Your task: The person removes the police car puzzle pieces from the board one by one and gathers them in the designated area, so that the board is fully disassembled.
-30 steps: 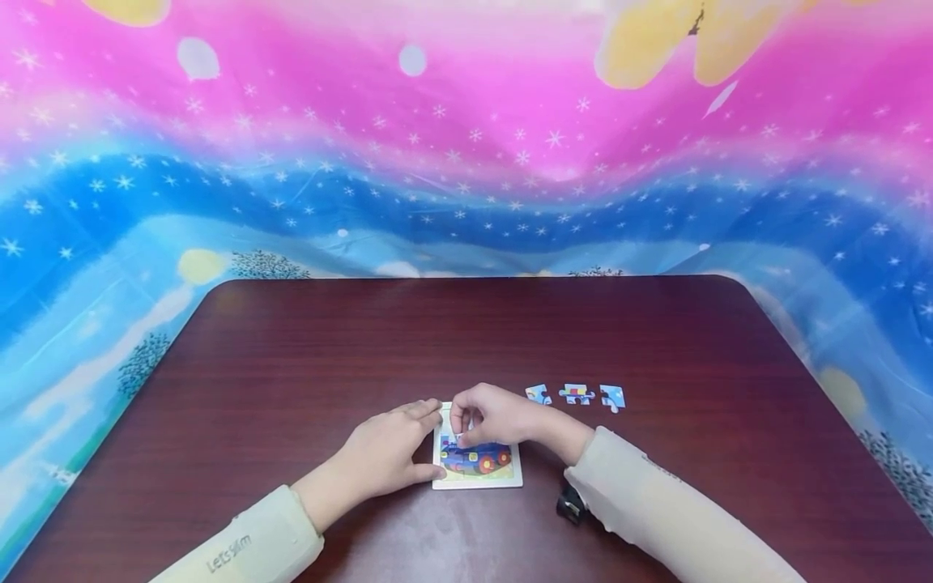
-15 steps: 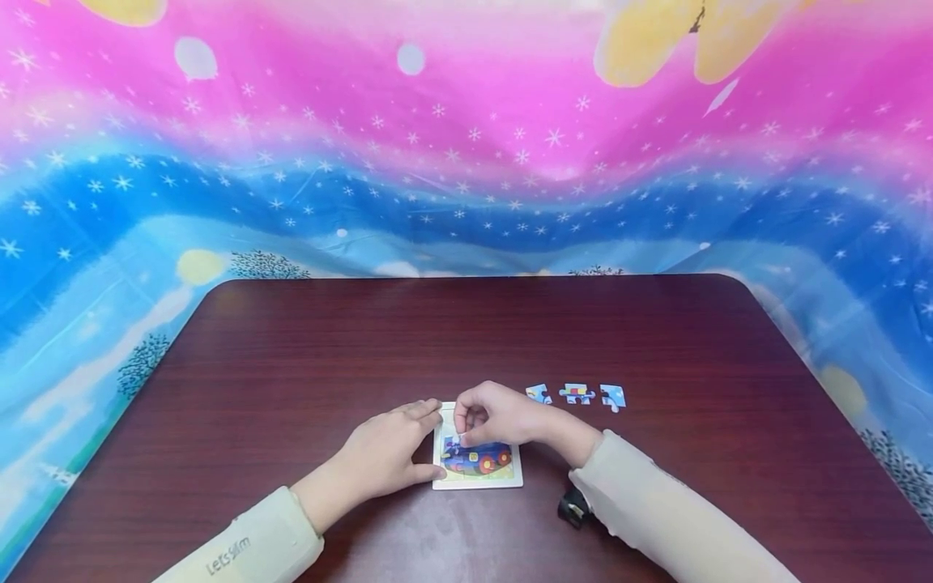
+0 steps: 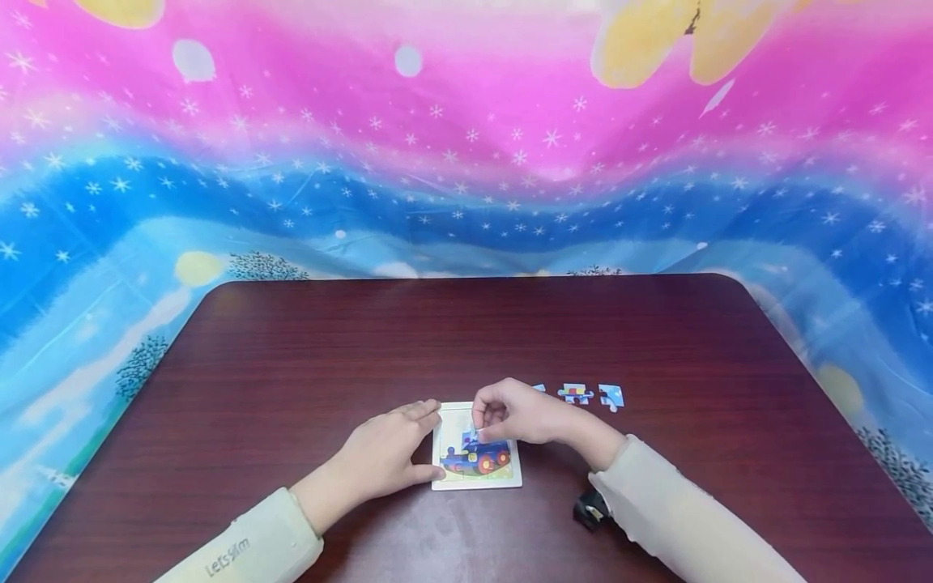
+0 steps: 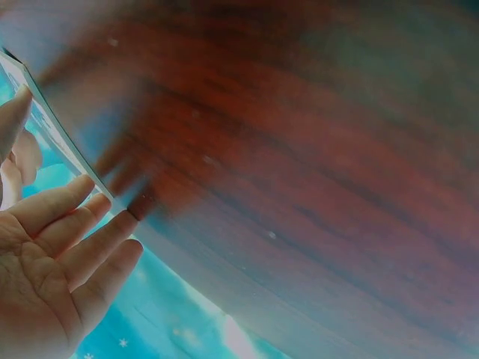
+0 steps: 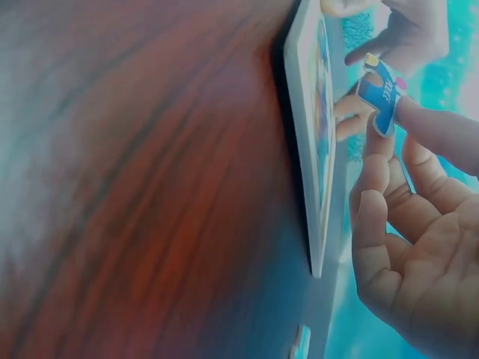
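A square jigsaw puzzle board (image 3: 477, 486) with a pale frame and a blue train picture lies near the table's front middle. My left hand (image 3: 386, 449) rests at its left edge, fingers extended and thumb touching the lower left of the frame; the left wrist view shows the fingers (image 4: 105, 254) straight. Between thumb and fingertips my right hand (image 3: 528, 414) pinches a blue jigsaw piece (image 5: 380, 97) with a yellow corner and small lettering. That piece is held tilted above the board in the right wrist view. The right hand covers part of the board's upper right in the head view.
Beyond the right hand lie loose jigsaw pieces: one with red and yellow (image 3: 576, 393), a light blue one (image 3: 611, 396), and another (image 3: 539, 389) mostly behind the hand. A black device (image 3: 590, 510) sits under the right sleeve. The dark wooden table (image 3: 328, 340) meets a patterned cloth backdrop (image 3: 466, 162).
My right hand has shifted right across the board with the jigsaw piece, uncovering more of the train's left end and covering part of the nearest loose piece. The left hand stays put.
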The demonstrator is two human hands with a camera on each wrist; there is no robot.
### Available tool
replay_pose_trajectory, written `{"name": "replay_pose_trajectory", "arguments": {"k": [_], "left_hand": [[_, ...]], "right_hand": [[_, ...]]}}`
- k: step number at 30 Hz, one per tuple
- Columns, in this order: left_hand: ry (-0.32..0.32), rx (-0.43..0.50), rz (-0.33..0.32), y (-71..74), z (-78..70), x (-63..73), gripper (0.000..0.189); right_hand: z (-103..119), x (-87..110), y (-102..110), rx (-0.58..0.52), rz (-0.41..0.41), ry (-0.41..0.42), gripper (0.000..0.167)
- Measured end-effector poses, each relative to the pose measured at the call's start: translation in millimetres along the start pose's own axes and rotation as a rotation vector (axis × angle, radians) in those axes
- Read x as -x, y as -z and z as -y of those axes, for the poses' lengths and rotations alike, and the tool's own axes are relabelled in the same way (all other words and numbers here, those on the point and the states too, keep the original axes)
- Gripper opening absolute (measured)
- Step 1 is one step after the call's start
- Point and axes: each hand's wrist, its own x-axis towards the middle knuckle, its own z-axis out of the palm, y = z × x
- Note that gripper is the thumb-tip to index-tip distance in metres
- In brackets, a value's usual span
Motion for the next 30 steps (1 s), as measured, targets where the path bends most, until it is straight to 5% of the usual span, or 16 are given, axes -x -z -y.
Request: {"name": "replay_pose_trajectory", "arguments": {"k": [30], "left_hand": [[-0.012,-0.011,-0.001,1.5,-1.1,0.2,0.073]], "right_hand": [[-20,55.3,39,0.019,-0.162,-0.116,0.009]]}}
